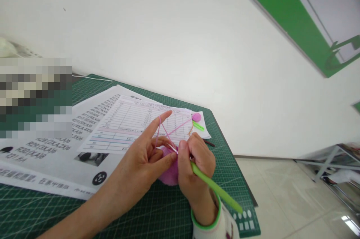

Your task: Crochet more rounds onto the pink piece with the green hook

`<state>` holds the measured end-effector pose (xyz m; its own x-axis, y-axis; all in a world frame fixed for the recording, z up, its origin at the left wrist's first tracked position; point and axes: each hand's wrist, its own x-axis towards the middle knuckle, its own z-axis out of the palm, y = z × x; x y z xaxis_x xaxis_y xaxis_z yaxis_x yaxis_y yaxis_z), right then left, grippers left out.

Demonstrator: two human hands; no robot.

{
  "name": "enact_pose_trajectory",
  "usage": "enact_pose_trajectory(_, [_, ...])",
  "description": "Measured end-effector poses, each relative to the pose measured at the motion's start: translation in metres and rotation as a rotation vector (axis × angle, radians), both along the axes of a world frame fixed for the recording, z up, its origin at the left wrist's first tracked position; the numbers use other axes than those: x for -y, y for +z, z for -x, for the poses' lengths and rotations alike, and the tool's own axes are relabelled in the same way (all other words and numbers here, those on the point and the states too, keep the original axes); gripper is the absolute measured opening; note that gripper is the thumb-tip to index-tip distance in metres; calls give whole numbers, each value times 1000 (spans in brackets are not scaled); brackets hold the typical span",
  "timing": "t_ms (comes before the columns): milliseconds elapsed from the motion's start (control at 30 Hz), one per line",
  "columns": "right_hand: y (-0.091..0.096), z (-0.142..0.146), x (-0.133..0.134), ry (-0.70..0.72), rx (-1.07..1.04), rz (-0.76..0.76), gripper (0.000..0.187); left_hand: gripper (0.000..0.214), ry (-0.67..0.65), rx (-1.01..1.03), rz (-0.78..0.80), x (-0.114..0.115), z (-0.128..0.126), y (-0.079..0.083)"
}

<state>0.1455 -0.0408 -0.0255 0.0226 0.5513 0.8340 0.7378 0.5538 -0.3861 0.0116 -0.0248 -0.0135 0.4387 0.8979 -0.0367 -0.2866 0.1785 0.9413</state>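
My left hand (152, 152) pinches a pink crochet piece (168, 175) between thumb and fingers. Its index finger points up and outward, with pink yarn (180, 126) looped round it. That yarn runs to a small pink ball (196, 117) lying on the papers. My right hand (197, 160) grips a crochet hook with a green handle (219, 188). The metal tip of the hook meets the pink piece at my left fingertips. Fingers partly hide the piece, so its stitches cannot be made out.
Printed sheets (112, 130) overlap on a green cutting mat (135, 212). Near the yarn ball lie a bright green clip-like item (198, 125) and a dark thin stick (209, 143). A white wall (180, 36) rises behind; a metal rack (332, 164) stands at right.
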Motion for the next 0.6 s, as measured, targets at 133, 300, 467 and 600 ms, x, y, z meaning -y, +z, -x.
enact_pose_trajectory(133, [-4,1,-2,-80,89,-125,34,81,17,40,45,2,-5,-1])
enact_pose_trajectory(300, [-11,0,1,-129,78,-192,27,80,-26,133,173,6,-4,7])
enact_pose_trajectory(467, [-5,-4,5,32,29,-209,24,75,-121,174,350,3,7,12])
enact_pose_trajectory(600, [2,-7,8,148,-58,-154,23,72,-179,197,420,-1,12,14])
